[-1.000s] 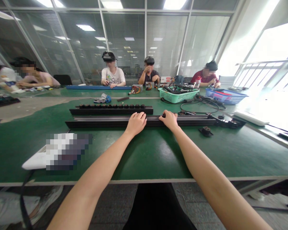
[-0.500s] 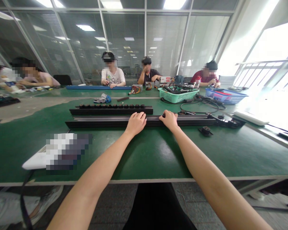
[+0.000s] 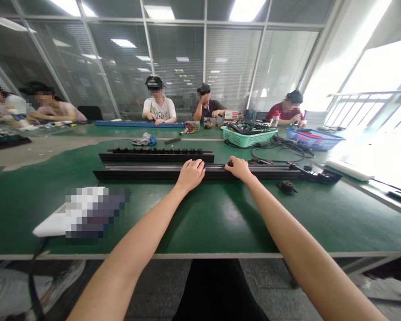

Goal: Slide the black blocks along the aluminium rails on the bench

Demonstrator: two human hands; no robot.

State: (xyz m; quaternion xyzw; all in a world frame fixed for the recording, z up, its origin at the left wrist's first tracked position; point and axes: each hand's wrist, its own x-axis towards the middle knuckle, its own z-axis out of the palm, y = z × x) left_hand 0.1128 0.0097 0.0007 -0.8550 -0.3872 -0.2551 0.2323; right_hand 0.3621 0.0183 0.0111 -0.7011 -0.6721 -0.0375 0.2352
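A long black metal channel (image 3: 137,174) lies across the green table in front of me. My left hand (image 3: 191,173) is closed over its upper edge near the middle, fingers curled onto the far side. A short way to the right, my right hand (image 3: 239,168) pinches a small dark part (image 3: 230,164) at the channel's top; the fingers mostly hide it. Behind lies a shorter black channel (image 3: 153,158) with a row of black socket-like modules (image 3: 169,151) along it. One loose black module (image 3: 286,187) rests on the table to the right of my right hand.
Several black pieces (image 3: 321,174) lie by the channel's right end. Beyond are a green basket (image 3: 249,139) of cables, a blue basket (image 3: 316,141), and grey-blue gloves (image 3: 145,139). A white object (image 3: 50,226) sits front left. Several people sit across the green table (image 3: 200,232).
My right hand has moved slightly right along the channel with the small dark part. The left hand stays on the channel. The camera view has shifted a little.
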